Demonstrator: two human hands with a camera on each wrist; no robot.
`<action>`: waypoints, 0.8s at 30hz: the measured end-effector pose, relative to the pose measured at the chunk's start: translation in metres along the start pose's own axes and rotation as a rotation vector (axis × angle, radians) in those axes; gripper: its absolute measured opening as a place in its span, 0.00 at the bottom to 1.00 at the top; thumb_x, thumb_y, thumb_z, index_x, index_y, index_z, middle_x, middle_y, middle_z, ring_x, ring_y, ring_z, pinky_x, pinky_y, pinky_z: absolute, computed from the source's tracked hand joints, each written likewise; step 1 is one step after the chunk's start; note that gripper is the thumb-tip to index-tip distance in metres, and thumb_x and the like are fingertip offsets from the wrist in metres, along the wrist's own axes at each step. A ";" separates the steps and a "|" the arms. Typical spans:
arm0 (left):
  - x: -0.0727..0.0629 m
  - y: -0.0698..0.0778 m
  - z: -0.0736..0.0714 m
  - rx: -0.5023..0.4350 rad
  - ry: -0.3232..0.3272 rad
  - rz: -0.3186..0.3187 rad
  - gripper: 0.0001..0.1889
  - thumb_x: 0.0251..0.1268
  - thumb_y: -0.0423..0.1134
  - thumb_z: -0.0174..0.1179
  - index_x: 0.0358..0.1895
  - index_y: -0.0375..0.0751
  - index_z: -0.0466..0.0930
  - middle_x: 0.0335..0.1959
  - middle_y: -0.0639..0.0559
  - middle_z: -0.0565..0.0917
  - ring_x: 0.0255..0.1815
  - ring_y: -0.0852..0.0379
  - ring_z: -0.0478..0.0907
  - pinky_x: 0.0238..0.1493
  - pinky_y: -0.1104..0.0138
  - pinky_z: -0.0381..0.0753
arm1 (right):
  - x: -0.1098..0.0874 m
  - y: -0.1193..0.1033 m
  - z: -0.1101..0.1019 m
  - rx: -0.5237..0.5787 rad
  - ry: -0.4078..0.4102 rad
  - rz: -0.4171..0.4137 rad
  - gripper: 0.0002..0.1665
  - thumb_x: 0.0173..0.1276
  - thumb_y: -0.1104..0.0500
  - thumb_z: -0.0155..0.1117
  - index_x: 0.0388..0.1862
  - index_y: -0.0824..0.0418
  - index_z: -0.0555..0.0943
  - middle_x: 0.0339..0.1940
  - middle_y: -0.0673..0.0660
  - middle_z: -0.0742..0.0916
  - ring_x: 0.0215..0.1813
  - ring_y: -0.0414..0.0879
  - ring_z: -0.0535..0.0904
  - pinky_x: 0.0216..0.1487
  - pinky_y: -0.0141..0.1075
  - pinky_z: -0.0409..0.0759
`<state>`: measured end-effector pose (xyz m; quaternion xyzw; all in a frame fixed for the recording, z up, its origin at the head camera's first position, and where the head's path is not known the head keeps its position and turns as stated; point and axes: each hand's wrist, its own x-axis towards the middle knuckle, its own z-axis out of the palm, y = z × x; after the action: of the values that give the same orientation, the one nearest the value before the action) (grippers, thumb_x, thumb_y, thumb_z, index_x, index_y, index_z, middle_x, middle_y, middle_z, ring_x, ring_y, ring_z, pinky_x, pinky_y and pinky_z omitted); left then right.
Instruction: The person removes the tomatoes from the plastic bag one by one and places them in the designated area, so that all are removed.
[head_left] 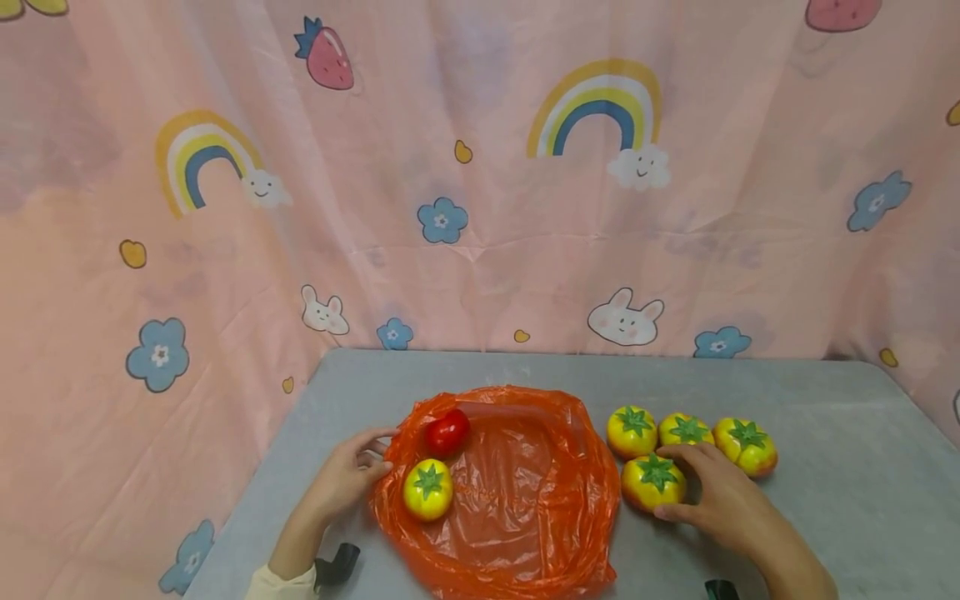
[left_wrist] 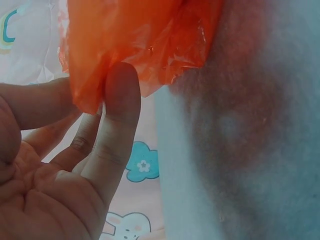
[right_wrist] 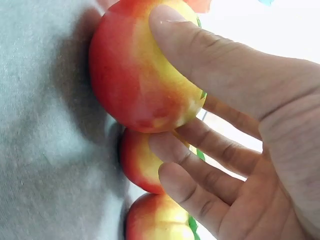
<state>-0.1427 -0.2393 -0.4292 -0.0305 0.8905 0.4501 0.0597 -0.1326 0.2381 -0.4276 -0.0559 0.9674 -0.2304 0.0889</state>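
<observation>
My left hand (head_left: pixel 341 477) pinches the left rim of an orange plastic bag (head_left: pixel 502 521). The left wrist view shows thumb and fingers on either side of the thin bag film (left_wrist: pixel 145 40). Inside the spread-open bag lie a shiny red fruit (head_left: pixel 448 432) and a yellow tomato (head_left: pixel 428 490) with a green star-shaped top. Right of the bag, my right hand (head_left: pixel 723 500) holds a yellow-and-red tomato (head_left: pixel 649 483) between thumb and fingers. Its reddish underside (right_wrist: pixel 135 75) appears in the right wrist view, near the grey surface; contact there is unclear.
Behind the held tomato stand more yellow tomatoes, one at the left (head_left: pixel 632 432), one in the middle (head_left: pixel 686 428) and one at the right (head_left: pixel 746 447). All are on a grey table (head_left: pixel 840 475). A pink printed curtain (head_left: pixel 480 292) hangs behind the table.
</observation>
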 end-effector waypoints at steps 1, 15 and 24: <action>0.000 0.000 0.000 0.000 0.000 0.003 0.23 0.64 0.29 0.63 0.61 0.52 0.79 0.45 0.48 0.82 0.37 0.56 0.80 0.41 0.64 0.84 | 0.000 0.000 0.000 0.003 0.002 -0.006 0.53 0.41 0.35 0.80 0.63 0.59 0.75 0.58 0.66 0.79 0.57 0.62 0.76 0.59 0.66 0.71; 0.002 -0.004 0.000 -0.015 -0.034 0.031 0.23 0.64 0.27 0.62 0.61 0.49 0.78 0.44 0.46 0.82 0.38 0.55 0.81 0.40 0.64 0.83 | 0.001 0.001 -0.005 0.030 -0.026 -0.027 0.49 0.43 0.42 0.82 0.63 0.59 0.76 0.62 0.65 0.80 0.61 0.63 0.75 0.60 0.66 0.71; 0.003 -0.003 -0.003 -0.028 -0.043 0.028 0.24 0.64 0.26 0.61 0.62 0.47 0.78 0.44 0.45 0.81 0.37 0.54 0.80 0.38 0.65 0.82 | 0.001 0.001 -0.001 0.029 0.006 -0.037 0.46 0.42 0.45 0.83 0.61 0.58 0.77 0.61 0.64 0.81 0.61 0.64 0.76 0.61 0.66 0.71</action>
<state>-0.1457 -0.2429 -0.4300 -0.0093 0.8829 0.4639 0.0721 -0.1343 0.2394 -0.4279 -0.0716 0.9630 -0.2464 0.0824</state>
